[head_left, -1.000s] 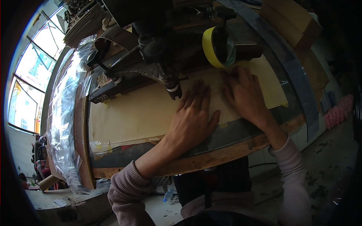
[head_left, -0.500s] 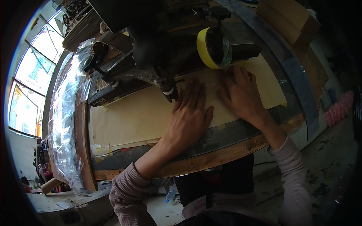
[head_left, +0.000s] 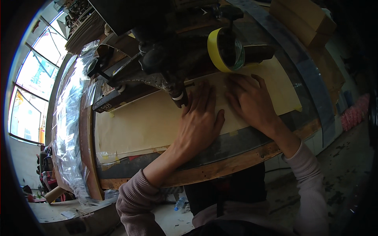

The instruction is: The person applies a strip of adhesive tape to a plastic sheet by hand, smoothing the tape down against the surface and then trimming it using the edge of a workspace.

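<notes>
A long pale cream sheet [head_left: 138, 126] lies across the dark board of the worktable, with small bits of yellow tape along its edges. My left hand [head_left: 199, 122] rests flat on the sheet, fingers stretched away from me and thumb apart, beside the dark metal clamp head [head_left: 179, 98]. On the sheet's right half lies my right hand [head_left: 252, 98], palm down, its fingers extended and pointing to the upper left. Just beyond those fingertips is a yellow roll of tape [head_left: 218, 51], hung on the dark machine. Neither hand shows anything held.
A dark bar [head_left: 118, 98] crosses the sheet's far side under the machine. Clear plastic film [head_left: 67, 126] covers the table's left end. A cardboard box [head_left: 301, 21] stands at the far right, with a pink bundle [head_left: 354, 112] lower down. The table's wooden front edge [head_left: 212, 169] faces me.
My right hand has drawn slightly back toward me from beneath the tape roll, its fingers now lying flatter. My left hand stays in nearly the same place.
</notes>
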`<state>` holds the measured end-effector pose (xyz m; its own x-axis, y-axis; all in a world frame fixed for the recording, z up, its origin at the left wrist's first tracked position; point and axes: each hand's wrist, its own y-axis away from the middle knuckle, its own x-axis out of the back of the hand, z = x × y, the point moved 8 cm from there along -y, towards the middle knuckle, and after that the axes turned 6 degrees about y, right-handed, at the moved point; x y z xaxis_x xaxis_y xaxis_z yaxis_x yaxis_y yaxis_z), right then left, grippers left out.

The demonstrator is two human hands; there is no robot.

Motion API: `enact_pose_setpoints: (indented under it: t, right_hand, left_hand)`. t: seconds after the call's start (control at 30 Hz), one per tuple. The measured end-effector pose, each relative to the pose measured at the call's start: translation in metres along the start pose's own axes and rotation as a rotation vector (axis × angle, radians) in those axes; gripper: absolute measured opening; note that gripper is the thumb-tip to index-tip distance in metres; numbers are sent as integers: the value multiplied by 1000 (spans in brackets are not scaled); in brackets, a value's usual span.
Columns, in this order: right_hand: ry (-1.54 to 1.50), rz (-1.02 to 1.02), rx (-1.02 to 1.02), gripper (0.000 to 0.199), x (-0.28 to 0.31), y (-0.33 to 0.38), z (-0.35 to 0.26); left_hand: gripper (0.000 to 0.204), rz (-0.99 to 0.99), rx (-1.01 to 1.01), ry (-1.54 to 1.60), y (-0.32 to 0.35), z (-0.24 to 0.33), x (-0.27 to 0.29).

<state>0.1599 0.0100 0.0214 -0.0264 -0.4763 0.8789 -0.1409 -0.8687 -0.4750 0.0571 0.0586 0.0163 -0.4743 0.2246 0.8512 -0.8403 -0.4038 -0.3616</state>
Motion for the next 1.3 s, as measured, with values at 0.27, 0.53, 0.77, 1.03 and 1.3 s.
enact_pose_setpoints:
  t: [0.27,0.53,0.77,1.03,1.3]
  right_hand:
    - [6,-44,-39,37,-2,1,3]
    - [2,5,-28,34,0,0,1]
    - [-28,52,5,25,7,0,0]
    - [-72,59,-8,24,5,-1,2]
    - [-80,50,5,24,4,-2,2]
  left_hand:
    - [59,8,-16,-18,3,11,4]
    - [63,-5,-11,-82,5,10,0]
    - [64,-15,-2,-88,4,11,-1]
    - [62,-15,40,-135,5,9,-2]
    - [63,-11,35,-139,4,10,-2]
